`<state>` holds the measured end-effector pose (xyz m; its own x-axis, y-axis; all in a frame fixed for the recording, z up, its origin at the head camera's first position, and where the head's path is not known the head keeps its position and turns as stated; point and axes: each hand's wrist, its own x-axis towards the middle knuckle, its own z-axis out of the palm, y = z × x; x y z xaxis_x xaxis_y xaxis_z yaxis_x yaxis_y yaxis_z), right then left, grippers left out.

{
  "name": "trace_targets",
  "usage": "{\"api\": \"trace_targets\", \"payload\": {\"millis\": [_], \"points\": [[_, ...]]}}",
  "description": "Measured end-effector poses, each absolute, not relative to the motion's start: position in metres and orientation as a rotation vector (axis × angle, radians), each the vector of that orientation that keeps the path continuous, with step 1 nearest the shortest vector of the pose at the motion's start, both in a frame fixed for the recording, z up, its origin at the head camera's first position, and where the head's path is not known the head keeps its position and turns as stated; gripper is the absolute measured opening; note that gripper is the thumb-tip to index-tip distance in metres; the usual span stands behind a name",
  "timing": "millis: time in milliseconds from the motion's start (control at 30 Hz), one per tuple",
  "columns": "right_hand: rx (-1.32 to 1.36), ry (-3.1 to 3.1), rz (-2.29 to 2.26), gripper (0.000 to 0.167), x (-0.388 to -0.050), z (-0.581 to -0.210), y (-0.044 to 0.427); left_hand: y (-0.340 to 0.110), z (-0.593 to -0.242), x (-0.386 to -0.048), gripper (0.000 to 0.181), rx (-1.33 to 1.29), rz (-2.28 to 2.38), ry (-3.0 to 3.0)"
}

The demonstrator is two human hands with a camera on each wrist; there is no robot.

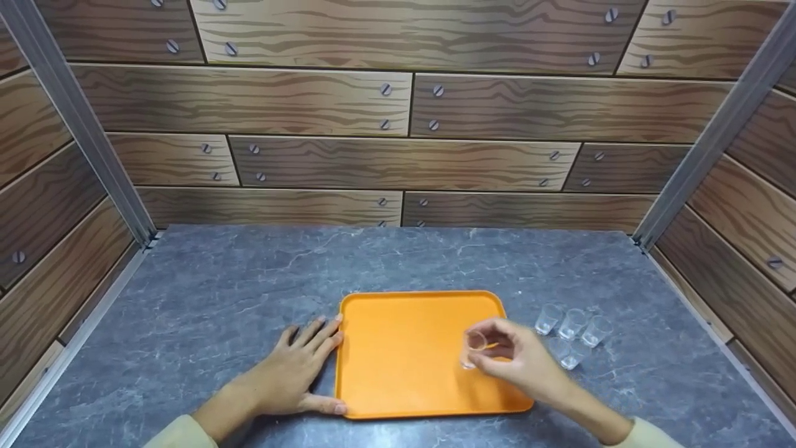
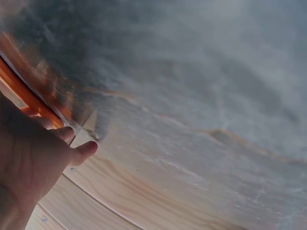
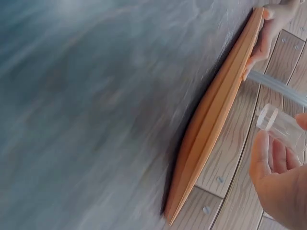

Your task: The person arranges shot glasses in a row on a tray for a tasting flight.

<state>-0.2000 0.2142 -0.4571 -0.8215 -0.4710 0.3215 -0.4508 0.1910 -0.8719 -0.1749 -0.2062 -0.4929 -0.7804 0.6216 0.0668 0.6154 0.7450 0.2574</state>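
Observation:
An orange tray (image 1: 404, 354) lies flat on the table. My left hand (image 1: 292, 373), fingers spread straight, touches the tray's left edge with fingertips and thumb. Over the tray's right part, my right hand (image 1: 519, 358) pinches a small clear shot glass (image 1: 472, 348) between thumb and fingers. In the right wrist view the shot glass (image 3: 280, 125) hangs above the tray (image 3: 216, 120), apart from it. In the left wrist view my left hand (image 2: 33, 153) is beside the tray's orange rim (image 2: 29, 96).
Several more clear shot glasses (image 1: 572, 325) stand in a cluster on the grey marbled table (image 1: 261, 267), right of the tray. Wood-patterned walls (image 1: 398, 106) close off the back and sides, with metal corner posts (image 1: 703, 130).

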Motion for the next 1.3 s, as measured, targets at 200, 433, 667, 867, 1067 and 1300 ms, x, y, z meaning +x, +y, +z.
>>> {"api": "trace_targets", "payload": {"millis": [200,433,667,867,1067,1300], "points": [[-0.867,2.391,-1.764,0.03,-0.202,-0.456,0.191,-0.203,-0.489,-0.176,0.115,1.029,0.416,2.876],[-0.827,2.344,-1.834,0.036,-0.204,-0.457,0.167,-0.203,-0.486,-0.175,0.114,1.013,0.436,2.86],[-0.83,2.349,-1.82,0.035,-0.208,-0.459,0.15,-0.203,-0.487,-0.175,0.115,1.028,0.441,2.878],[-0.824,2.348,-1.784,0.033,-0.209,-0.457,0.134,-0.202,-0.488,-0.176,0.116,1.025,0.407,2.885],[-0.836,2.308,-1.778,0.031,-0.207,-0.455,0.115,-0.202,-0.489,-0.176,0.116,1.017,0.418,2.886],[-0.867,2.273,-1.762,0.031,-0.204,-0.454,0.093,-0.202,-0.489,-0.174,0.116,0.991,0.453,2.886]]}}
